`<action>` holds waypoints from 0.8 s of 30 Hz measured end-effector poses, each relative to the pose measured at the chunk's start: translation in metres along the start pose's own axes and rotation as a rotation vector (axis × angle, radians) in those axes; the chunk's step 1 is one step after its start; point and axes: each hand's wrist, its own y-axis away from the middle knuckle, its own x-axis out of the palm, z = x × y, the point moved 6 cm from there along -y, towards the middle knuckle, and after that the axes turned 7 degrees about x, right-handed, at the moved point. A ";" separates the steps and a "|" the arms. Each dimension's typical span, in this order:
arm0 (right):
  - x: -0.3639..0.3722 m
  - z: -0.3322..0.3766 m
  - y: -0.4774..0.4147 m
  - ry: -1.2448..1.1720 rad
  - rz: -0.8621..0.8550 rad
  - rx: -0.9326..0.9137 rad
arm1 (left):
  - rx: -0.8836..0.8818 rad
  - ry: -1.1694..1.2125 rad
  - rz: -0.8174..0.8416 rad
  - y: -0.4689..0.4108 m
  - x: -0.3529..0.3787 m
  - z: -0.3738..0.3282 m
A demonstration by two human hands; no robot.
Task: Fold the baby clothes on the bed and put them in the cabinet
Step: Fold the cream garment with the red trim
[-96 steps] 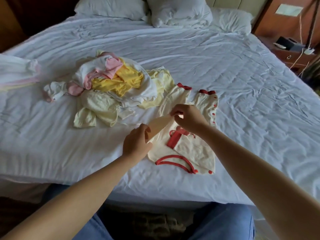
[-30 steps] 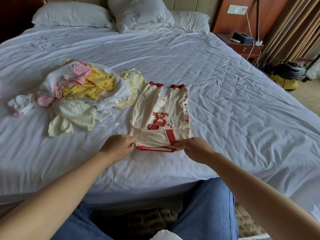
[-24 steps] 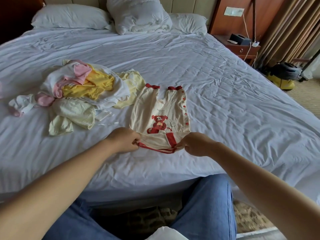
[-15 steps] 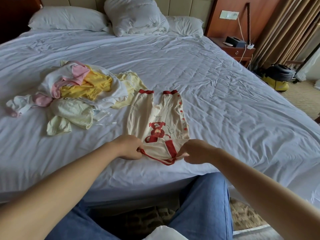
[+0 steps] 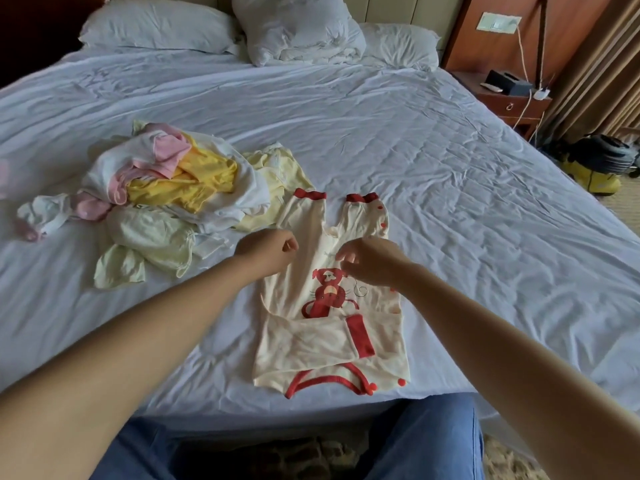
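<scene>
A cream baby romper (image 5: 332,344) with red trim and a red cartoon animal lies flat near the front edge of the bed (image 5: 450,188). Its red neckline is toward me, a sleeve is folded across the chest, and the legs point away. My left hand (image 5: 266,251) hovers at the romper's left edge by the thigh, fingers loosely curled and holding nothing. My right hand (image 5: 370,261) hangs over the middle of the romper just above the print, fingers drooping and holding nothing. A heap of unfolded baby clothes (image 5: 173,188) in white, pink and yellow lies to the left.
Pillows (image 5: 159,26) and a bunched duvet (image 5: 298,29) sit at the head of the bed. A wooden nightstand (image 5: 509,98) with a black box and cables stands at the back right, with a yellow and black appliance (image 5: 599,164) on the floor beside it.
Both hands have let go of the romper's neckline and moved forward over its middle. The neckline end now lies flat on the sheet.
</scene>
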 end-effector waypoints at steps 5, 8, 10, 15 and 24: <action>-0.018 -0.006 -0.076 -0.022 -0.092 0.062 | -0.031 -0.032 -0.058 -0.061 -0.007 0.019; -0.019 -0.014 -0.119 -0.018 -0.124 0.106 | -0.022 -0.059 -0.053 -0.095 -0.001 0.033; -0.011 -0.020 -0.146 -0.070 -0.118 0.113 | -0.021 -0.040 -0.070 -0.117 0.003 0.044; 0.012 -0.034 -0.199 -0.143 -0.111 0.160 | -0.038 -0.062 -0.175 -0.153 0.009 0.063; 0.027 -0.037 -0.231 -0.288 -0.085 0.322 | -0.039 -0.099 -0.236 -0.161 0.020 0.062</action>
